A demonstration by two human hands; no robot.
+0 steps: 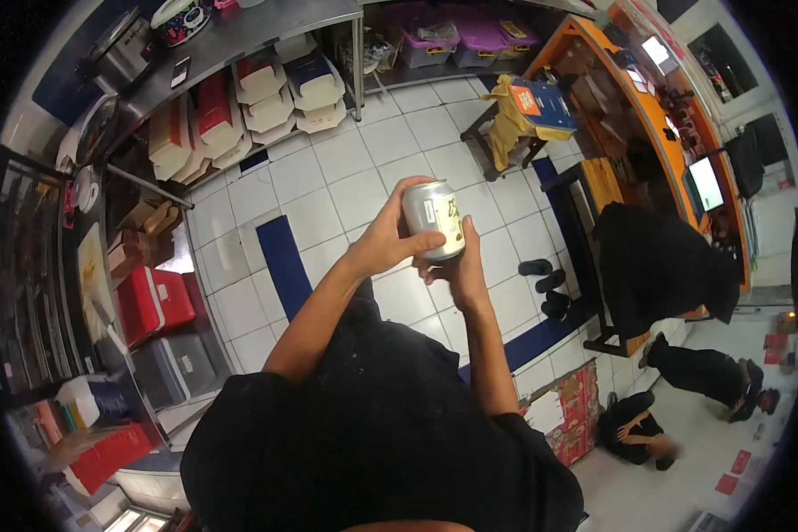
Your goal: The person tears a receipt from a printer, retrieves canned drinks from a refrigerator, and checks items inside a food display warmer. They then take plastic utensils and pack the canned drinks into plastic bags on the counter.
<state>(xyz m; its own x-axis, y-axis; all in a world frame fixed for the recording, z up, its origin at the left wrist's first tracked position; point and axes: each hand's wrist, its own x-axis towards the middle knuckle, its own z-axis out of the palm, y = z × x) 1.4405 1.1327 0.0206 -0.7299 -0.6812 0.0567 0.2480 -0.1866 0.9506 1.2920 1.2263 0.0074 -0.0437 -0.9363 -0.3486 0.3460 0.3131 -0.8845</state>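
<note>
In front of my chest I hold a silver drink can with a pale yellow printed panel, tilted slightly. My left hand wraps round its left side, thumb lying across the lower front. From the lower right, my right hand grips the can, its thumb on the right side and its other fingers curled under the base. The can's top rim faces away from me, and I cannot tell whether its tab is opened.
White floor tiles lie below. A steel table with stacked boxes underneath stands ahead left. A stool with a yellow cloth is ahead right, shoes nearby. Two people are at the lower right. A red cooler sits left.
</note>
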